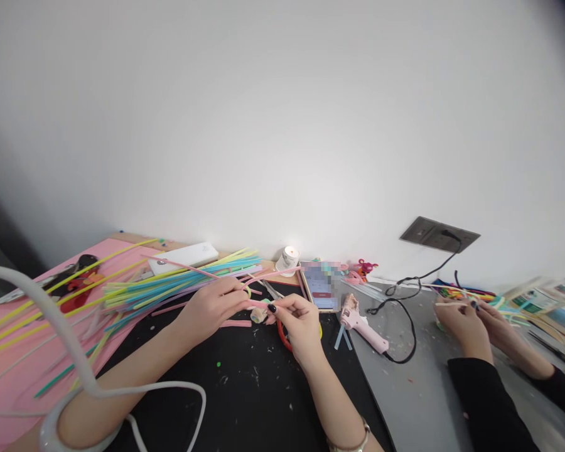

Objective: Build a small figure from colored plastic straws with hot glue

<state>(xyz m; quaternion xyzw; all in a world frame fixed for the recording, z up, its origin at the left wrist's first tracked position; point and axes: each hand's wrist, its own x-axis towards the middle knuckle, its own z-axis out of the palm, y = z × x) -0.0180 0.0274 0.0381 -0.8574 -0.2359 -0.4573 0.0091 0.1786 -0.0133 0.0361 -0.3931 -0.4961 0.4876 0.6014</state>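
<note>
My left hand (222,304) pinches a pink pipe cleaner (257,304) over the black mat (235,389). From the other side, my right hand (302,321) closes thumb and fingers on the same pipe cleaner's end. Just beneath the fingers is a small pale roll (258,316), partly hidden. Scissors with red and yellow handles (283,335) lie behind my right hand, which covers part of them. Short pink pipe cleaner pieces (236,324) rest on the mat close to my left hand.
A bundle of pastel pipe cleaners (169,287) lies left, near a white box (184,257). Behind are a paper cup (288,260) and a phone (321,290). A corded glue gun (365,325) lies right. A white lamp arm (70,333) crosses the left foreground. Another person's hands (473,323) work at far right.
</note>
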